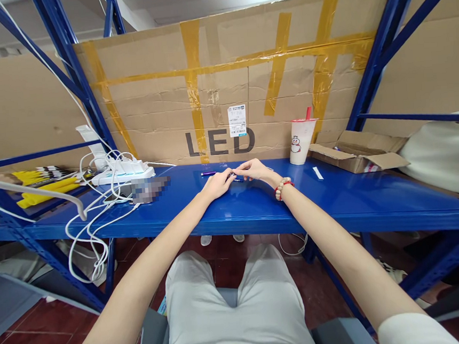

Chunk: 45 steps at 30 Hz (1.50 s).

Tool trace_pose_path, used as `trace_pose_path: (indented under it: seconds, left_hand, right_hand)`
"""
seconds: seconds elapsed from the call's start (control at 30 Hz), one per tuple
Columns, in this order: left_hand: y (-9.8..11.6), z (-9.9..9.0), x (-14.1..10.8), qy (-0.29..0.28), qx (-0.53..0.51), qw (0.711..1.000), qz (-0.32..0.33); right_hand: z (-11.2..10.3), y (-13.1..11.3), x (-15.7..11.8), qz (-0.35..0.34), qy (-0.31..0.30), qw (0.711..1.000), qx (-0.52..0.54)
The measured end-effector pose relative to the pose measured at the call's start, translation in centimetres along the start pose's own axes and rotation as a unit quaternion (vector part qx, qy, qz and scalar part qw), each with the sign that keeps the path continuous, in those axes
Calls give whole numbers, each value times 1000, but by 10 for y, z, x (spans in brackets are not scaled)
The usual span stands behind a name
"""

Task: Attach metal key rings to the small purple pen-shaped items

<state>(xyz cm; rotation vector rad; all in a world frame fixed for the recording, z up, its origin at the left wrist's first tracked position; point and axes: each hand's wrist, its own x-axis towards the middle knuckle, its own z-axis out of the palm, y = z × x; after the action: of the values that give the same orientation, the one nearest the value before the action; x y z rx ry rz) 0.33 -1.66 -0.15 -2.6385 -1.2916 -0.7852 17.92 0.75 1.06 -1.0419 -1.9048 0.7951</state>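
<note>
Both hands meet over the middle of the blue table (234, 222), fingertips together. My left hand (217, 184) is closed in a pinch around something small and dark that I cannot make out. Just right of it, my right hand (254, 170), with a beaded bracelet (284, 187) on the wrist, is also closed, its fingertips touching the left fingers; what it grips is too small to tell. A purple pen-like stick (208, 173) lies behind my left hand. Beneath the fingers, a short dark blue piece (238, 180) shows partly.
White cables and a power strip (123, 174) crowd the left side near a blurred object (149, 189). At right stand a cup (302, 141) with a red straw and an open cardboard box (358, 150); a white strip (318, 173) lies before them. A cardboard sheet (160, 114) stands behind.
</note>
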Motion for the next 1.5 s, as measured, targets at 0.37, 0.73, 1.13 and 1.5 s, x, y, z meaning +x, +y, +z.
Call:
trace_pose_path:
  seconds: [0.37,0.73,1.13,1.5]
  left_hand:
    - [0,-2,-1,-5,22,1000,13]
    - [-1,-1,0,5,1,1000,-10]
    - [0,-2,2,18,-47,997,-65]
    - [-8,5,1,7,-162,986,30]
  right_hand:
    - [-2,-3,-2,54,-15,998,-8]
    - [-1,1,1,66,-24,997,-8]
    - [-2,1,3,-60,14,998,-1]
    - [-6,2,4,-90,28,996,-7]
